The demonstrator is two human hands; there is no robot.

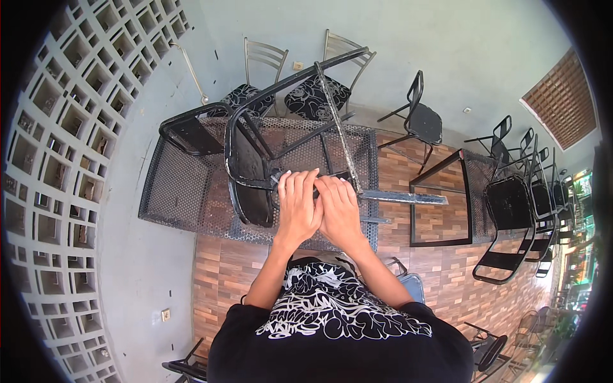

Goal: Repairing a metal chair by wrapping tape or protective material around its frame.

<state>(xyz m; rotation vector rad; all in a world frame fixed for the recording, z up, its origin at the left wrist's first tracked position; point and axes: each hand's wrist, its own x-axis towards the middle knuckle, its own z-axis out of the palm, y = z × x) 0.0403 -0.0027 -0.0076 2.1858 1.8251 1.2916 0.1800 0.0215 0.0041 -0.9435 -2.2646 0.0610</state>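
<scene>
A black metal folding chair (250, 167) with worn, chipped paint rests tipped on the mesh-topped table in front of me. Its backrest (195, 135) points left, while its legs and a scuffed strut (337, 118) stick up and out to the right. My left hand (297, 203) and my right hand (338, 205) are side by side at the chair's frame beside the seat, thumbs close together. Both sets of fingers curl over the frame, and the exact part under them is hidden. A flat bar of the chair (408, 197) extends right beyond my right hand.
The black mesh table (172, 185) stands along the far wall. Behind it are two chairs with patterned seats (317, 97). A black chair (424, 121) stands right of it, near an open rectangular frame (440, 242). Several black chairs (509, 201) crowd the right side. Perforated blockwork (60, 159) lines the left.
</scene>
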